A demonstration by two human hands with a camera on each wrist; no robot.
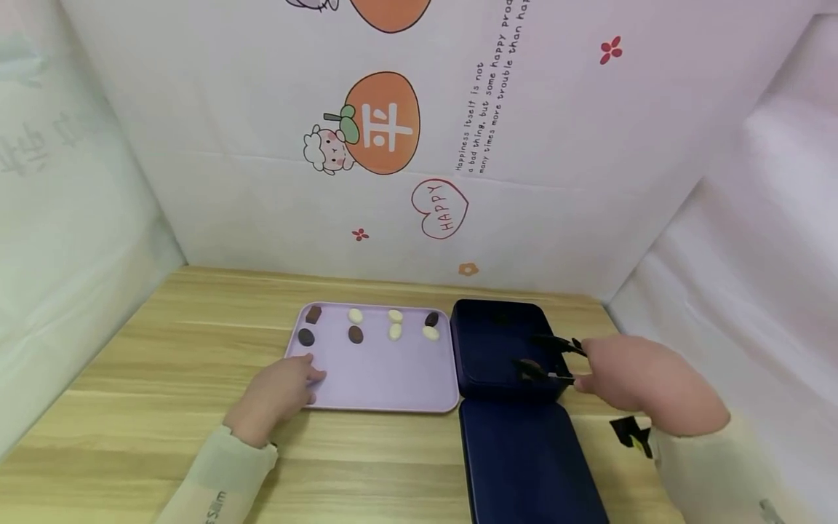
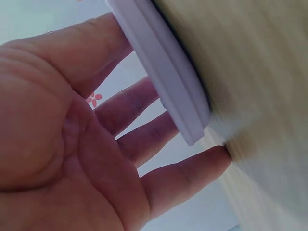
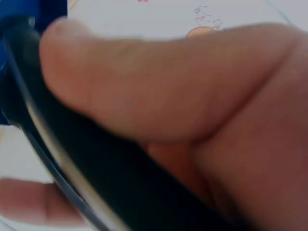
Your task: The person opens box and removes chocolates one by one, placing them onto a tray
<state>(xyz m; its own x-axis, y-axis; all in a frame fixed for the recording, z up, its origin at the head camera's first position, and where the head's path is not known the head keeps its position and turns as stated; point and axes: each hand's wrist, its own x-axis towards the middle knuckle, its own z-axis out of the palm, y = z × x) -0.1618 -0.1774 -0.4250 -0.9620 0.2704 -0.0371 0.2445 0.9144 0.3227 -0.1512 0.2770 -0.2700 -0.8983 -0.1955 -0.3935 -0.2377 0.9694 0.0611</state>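
My left hand [image 1: 278, 393] rests at the left front corner of a lilac tray [image 1: 382, 378], its fingers extended over and against the rim [image 2: 168, 77]. Along the tray's far side lie egg-shaped pieces like chocolates, some cream [image 1: 356, 316], some dark brown [image 1: 356, 335], plus a brown block-shaped piece [image 1: 313, 314]. My right hand [image 1: 631, 375] grips black tongs [image 1: 561, 343], whose two arms stand apart over a deep navy box [image 1: 468, 364]. A brownish patch shows by the nearer tong arm; its kind is too dark to tell. The right wrist view shows the thumb [image 3: 125, 82] pressed on the tongs, blurred.
A flat navy lid [image 1: 527, 458] lies in front of the box, which stands against the tray's right side. Wood-grain tabletop [image 1: 360, 466] extends in front. White printed sheeting [image 1: 556, 218] rises behind and at both sides.
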